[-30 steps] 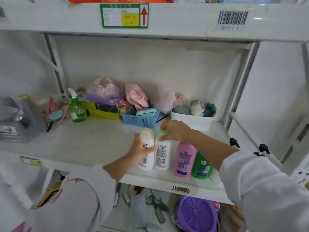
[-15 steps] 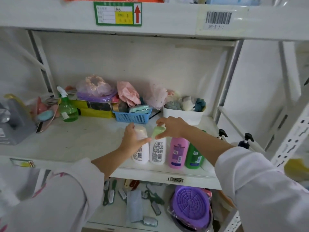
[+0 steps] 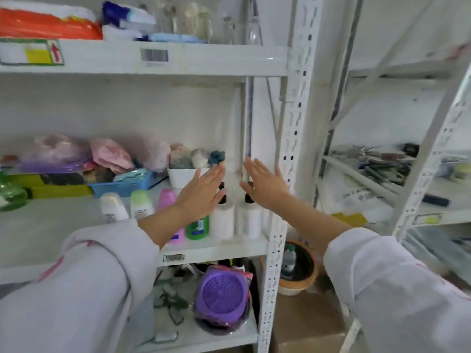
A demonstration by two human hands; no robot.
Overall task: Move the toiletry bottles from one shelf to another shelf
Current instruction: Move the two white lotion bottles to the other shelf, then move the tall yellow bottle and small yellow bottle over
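A row of bottles stands along the front of the middle shelf: a white bottle, a white bottle with a green cap, a pink bottle, a green bottle, and two white pump bottles with black tops at the right end. My left hand hovers flat-fingered over the left pump bottle and hides part of the pink and green bottles. My right hand is spread above the right pump bottle. Neither hand holds anything.
Behind the bottles sit a blue basket, a white tub of sponges, pink bags and a green spray bottle. A perforated upright bounds the shelf on the right. Below lie a purple strainer and clippers. Another rack stands to the right.
Both hands let go of the two white bottles and moved right, fingers now straight, over the pump bottles. The view swung right and up, bringing the neighbouring rack into sight.
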